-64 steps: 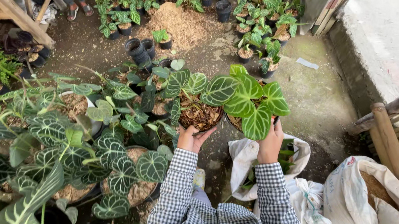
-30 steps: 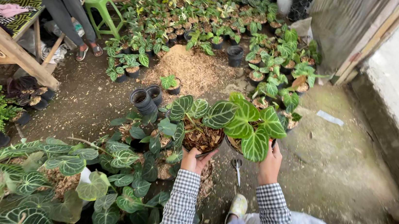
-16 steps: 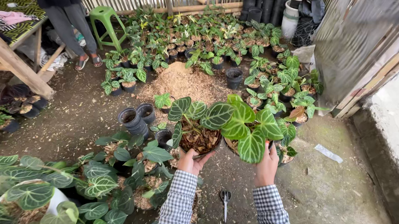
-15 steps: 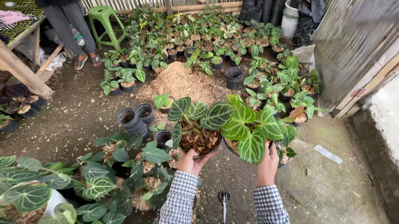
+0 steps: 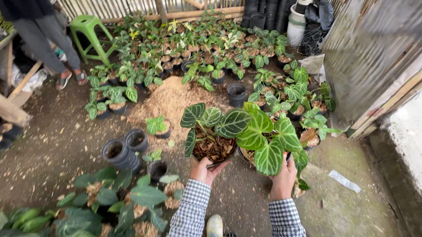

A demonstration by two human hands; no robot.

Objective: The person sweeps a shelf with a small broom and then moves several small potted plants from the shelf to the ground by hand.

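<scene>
My left hand [image 5: 205, 170] grips a black pot [image 5: 212, 152] filled with brown bark and a plant with dark, white-veined leaves. My right hand [image 5: 284, 179] grips a second potted plant [image 5: 265, 139] with larger bright green veined leaves; its pot is mostly hidden under the foliage. Both pots are held side by side in front of me, above the dirt floor. My checked sleeves show at the bottom of the view.
A pile of sawdust-like substrate [image 5: 171, 102] lies ahead, with stacked empty black pots [image 5: 122, 152] to its left. Rows of small potted plants [image 5: 201, 56] fill the back. A green stool [image 5: 88, 27] and a standing person [image 5: 35, 14] are far left. A metal wall [image 5: 387, 53] is right.
I have walked forward with both pots held in front; the large-leaf plants on the left slid back and down, and the rows of small plants and the fence came nearer.
</scene>
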